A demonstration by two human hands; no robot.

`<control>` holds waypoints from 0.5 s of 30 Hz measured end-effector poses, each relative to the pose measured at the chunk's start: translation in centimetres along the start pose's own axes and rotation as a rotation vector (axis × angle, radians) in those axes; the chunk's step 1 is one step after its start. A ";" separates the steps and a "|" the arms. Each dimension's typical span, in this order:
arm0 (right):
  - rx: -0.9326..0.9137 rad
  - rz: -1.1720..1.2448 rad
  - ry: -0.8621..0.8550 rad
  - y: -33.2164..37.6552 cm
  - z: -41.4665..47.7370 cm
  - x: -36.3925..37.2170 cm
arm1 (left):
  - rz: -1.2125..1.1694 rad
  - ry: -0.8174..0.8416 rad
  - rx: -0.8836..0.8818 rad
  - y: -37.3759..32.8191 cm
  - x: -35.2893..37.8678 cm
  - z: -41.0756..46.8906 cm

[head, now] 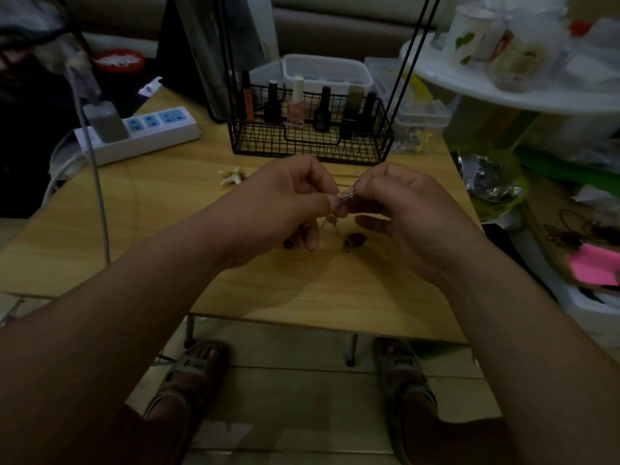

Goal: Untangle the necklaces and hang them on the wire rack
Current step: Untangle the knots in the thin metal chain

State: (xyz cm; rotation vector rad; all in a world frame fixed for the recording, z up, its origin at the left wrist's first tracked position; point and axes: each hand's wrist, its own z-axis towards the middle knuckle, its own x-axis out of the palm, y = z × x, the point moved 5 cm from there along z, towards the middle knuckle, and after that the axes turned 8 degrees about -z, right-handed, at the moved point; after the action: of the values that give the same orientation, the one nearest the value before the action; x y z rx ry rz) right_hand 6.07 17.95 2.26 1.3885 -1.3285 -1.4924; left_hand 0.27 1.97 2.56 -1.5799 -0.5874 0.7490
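Note:
A tangle of thin silver necklace chain (347, 195) hangs between my two hands above the middle of the wooden table (255, 286). My left hand (285, 199) pinches the knot from the left. From the right, my right hand (402, 209) pinches it between thumb and forefinger. Loose chain dangles below my fingers toward a dark pendant (354, 239) and a small dark bead (288, 244) lying on the table. The black wire rack (310, 142) stands just behind my hands, its two thin uprights (407, 62) rising out of view.
Several nail polish bottles (297, 105) stand in the rack's basket. A white power strip (141, 132) with a plugged charger lies at the back left. A small starfish ornament (233, 175) sits left of my hands. Clear plastic boxes (412, 109) and a cluttered shelf fill the right side.

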 end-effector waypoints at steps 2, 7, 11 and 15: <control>-0.003 -0.017 -0.016 0.0 0.0 -0.1 | 0.013 -0.014 -0.001 0.2 0.0 0.1; -0.013 0.044 -0.017 0.1 -0.1 -0.1 | 0.053 -0.025 -0.012 0.4 0.1 0.2; -0.004 0.116 -0.027 0.1 -0.1 -0.1 | 0.089 -0.032 -0.003 0.4 0.1 0.3; -0.007 0.125 -0.038 0.1 -0.1 0.2 | 0.147 -0.044 0.050 0.2 0.1 0.2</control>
State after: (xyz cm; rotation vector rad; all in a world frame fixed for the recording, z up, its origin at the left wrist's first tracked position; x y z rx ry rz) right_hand 6.15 17.68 2.27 1.2552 -1.4056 -1.4449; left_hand 0.14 2.14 2.32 -1.5761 -0.4846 0.9038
